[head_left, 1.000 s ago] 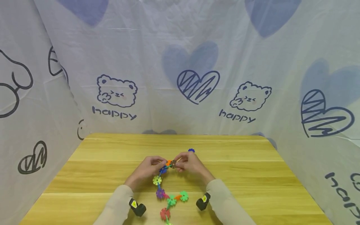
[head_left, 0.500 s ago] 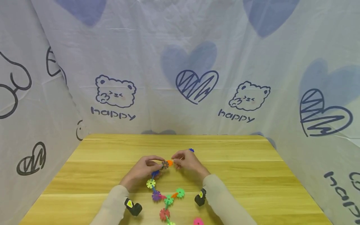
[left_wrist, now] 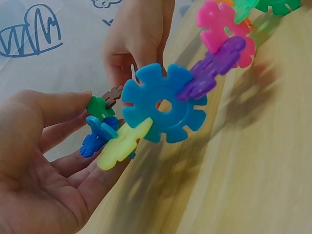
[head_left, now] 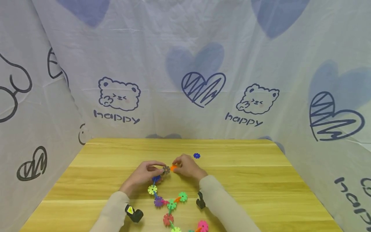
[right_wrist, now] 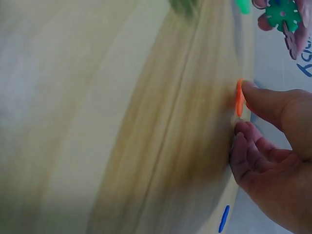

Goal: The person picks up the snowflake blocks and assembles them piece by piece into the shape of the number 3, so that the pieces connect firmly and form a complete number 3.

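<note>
Notched plastic building discs are joined into a chain that curves toward the front. My left hand (head_left: pixel 142 175) pinches a green disc (left_wrist: pixel 100 107) near the chain's far end, with a brown disc (head_left: pixel 166 169) slotted into it. Its lower fingers sit under a dark blue disc (left_wrist: pixel 92 145) and a yellow disc (left_wrist: pixel 124 145). A light blue disc (left_wrist: pixel 163 103) and a purple disc (left_wrist: pixel 213 69) follow along the chain. To the right, my right hand (head_left: pixel 186 166) has thumb and fingertips at opposite edges of a loose orange disc (right_wrist: pixel 240 99), just beside the brown one.
A loose blue disc (head_left: pixel 196 155) lies flat beyond my right hand. Nearer me, the chain branches past a light green disc (head_left: pixel 172 204) to a red disc (head_left: pixel 168 219) and a pink disc (head_left: pixel 203 226). Printed cloth (head_left: pixel 162 109) rises behind the wooden table (head_left: pixel 246 180).
My left hand has drawn the chain left, the brown disc coming off to the left of the orange one. My right hand has let go of the brown disc and moved left onto the orange disc.
</note>
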